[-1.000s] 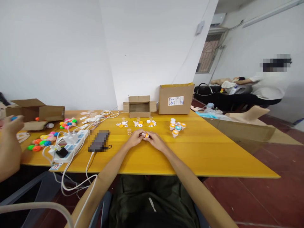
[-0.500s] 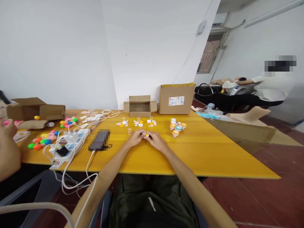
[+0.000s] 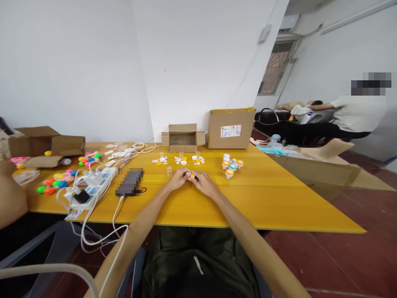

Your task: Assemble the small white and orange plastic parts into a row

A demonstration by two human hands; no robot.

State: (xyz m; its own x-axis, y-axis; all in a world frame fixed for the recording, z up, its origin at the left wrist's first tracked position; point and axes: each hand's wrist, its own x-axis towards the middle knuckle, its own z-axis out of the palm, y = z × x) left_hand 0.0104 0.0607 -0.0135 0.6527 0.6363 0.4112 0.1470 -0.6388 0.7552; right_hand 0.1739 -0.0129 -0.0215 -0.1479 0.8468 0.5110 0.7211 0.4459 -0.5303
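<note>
Between the fingertips of both hands is a small orange-and-white plastic piece [image 3: 192, 175], mostly covered by the fingers. My left hand [image 3: 179, 179] is closed on its left side, and my right hand [image 3: 202, 182] pinches it from the right. Just left of my left hand a clear plastic cup [image 3: 169, 170] stands on the table. Beyond the hands lie small groups of white and orange parts [image 3: 184, 161], with clear cups behind them. To the right is a cluster of capped clear containers [image 3: 229, 173] with orange, blue and white tops.
An open carton [image 3: 182, 142] and a larger closed box [image 3: 231, 128] stand at the table's back. On the left are a phone [image 3: 130, 182], a power strip [image 3: 102, 182] with loose cables, and colourful balls [image 3: 49, 191]. A co-worker's arm [image 3: 12, 194] is at far left; another person sits right.
My hands stay in nearly the same place with the orange-and-white piece, which shows a little differently between the fingers. The co-worker's hand at far left has shifted. The camera view moved slightly.
</note>
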